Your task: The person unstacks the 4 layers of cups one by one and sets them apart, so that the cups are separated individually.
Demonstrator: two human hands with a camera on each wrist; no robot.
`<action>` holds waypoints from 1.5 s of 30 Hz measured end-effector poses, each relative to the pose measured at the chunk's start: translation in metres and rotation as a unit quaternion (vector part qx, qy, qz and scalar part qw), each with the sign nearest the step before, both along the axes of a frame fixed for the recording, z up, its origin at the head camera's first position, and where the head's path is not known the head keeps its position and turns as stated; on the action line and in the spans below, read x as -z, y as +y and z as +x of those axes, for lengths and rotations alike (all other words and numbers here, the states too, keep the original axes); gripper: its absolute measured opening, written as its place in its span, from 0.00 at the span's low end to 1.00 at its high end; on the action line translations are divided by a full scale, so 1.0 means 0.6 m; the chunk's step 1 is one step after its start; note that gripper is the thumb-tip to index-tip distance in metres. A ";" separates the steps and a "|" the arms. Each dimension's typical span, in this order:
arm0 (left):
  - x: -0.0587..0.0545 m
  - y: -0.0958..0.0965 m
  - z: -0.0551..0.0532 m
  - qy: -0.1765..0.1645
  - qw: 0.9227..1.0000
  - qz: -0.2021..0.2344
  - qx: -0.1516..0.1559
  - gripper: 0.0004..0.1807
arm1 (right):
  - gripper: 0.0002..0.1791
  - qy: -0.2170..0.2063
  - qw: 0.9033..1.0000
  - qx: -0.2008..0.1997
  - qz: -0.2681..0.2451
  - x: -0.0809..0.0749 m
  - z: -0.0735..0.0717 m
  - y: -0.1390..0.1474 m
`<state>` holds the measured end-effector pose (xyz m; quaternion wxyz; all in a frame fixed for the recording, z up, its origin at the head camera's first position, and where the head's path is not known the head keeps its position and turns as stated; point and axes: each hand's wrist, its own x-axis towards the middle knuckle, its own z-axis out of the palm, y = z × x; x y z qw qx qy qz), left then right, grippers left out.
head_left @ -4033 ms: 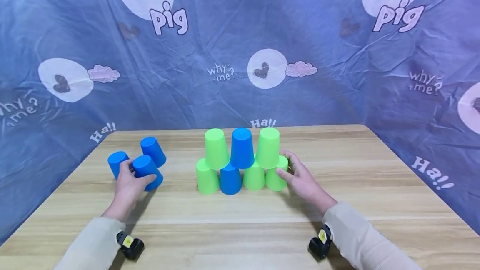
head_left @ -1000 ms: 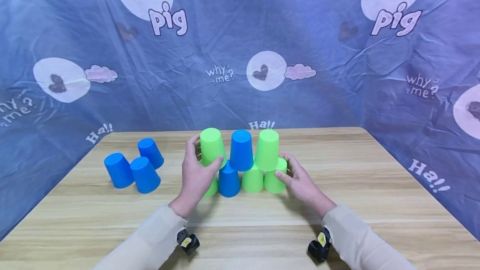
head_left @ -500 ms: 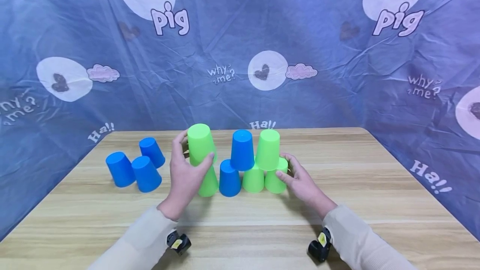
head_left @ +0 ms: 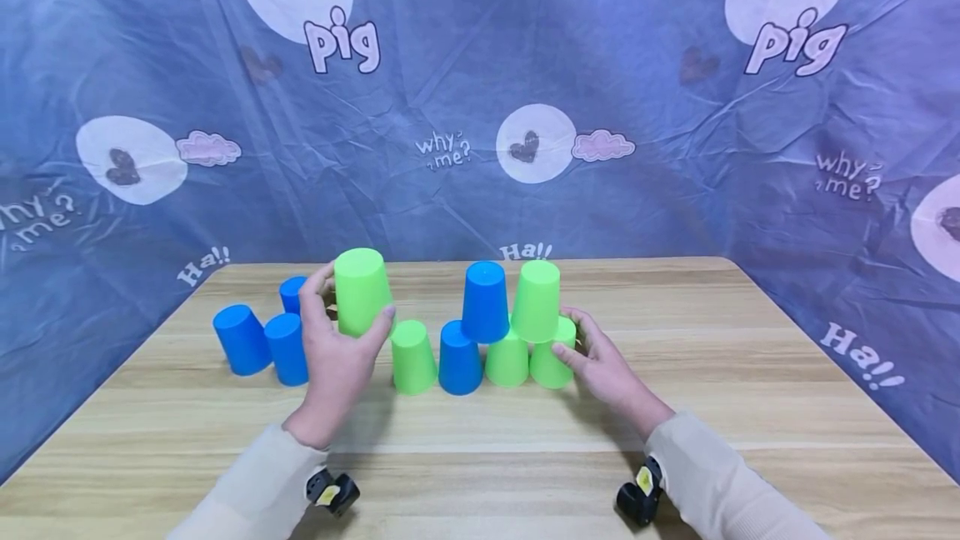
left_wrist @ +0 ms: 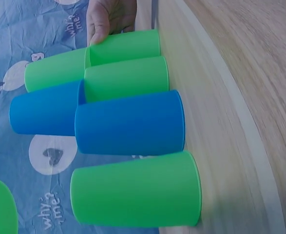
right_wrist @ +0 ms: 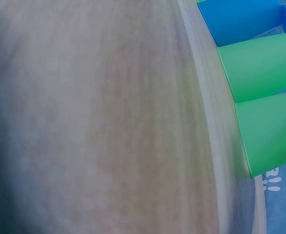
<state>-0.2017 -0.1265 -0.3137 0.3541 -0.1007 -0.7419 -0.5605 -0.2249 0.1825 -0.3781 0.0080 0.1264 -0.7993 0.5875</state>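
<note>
My left hand [head_left: 335,357] holds an upside-down green cup [head_left: 362,292] in the air, thumb on the near side. At the left wrist view's lower left corner, part of that held cup [left_wrist: 0,207] shows. Below and to its right, a lone green cup [head_left: 413,359] stands with nothing on top. Beside that stand a blue cup [head_left: 460,359] and two green cups in a row. A blue cup [head_left: 485,302] and a green cup [head_left: 537,302] sit on them as an upper tier. My right hand [head_left: 603,367] grips the row's rightmost green cup [head_left: 551,365], its fingertips partly hidden behind.
Several blue cups [head_left: 240,340] stand upside down at the table's left, partly covered by my left hand. All stand on a wood-grain table [head_left: 480,473], with a printed blue cloth [head_left: 465,40] behind its far edge. Each wrist carries a black camera [head_left: 640,494].
My left hand has let go of a blue cup at the left, taken the upper tier's leftmost green cup, lifted it off and carried it left. My right hand stays put.
</note>
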 end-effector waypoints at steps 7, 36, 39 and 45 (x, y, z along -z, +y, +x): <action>0.003 -0.017 0.005 0.013 0.999 0.006 -0.037 0.42 | 0.28 -0.003 1.000 -0.002 -0.006 0.000 0.002 0.000; -0.022 -0.140 0.012 -0.041 0.960 0.147 -0.233 0.38 | 0.29 -0.015 1.000 -0.001 -0.008 -0.001 0.001 0.000; -0.025 -0.158 0.012 -0.054 0.952 0.179 -0.244 0.39 | 0.30 -0.016 1.000 -0.004 -0.010 -0.002 0.001 0.000; -0.027 -0.193 0.009 -0.047 0.934 0.264 -0.237 0.40 | 0.29 -0.017 1.000 -0.002 -0.011 -0.003 0.001 -0.001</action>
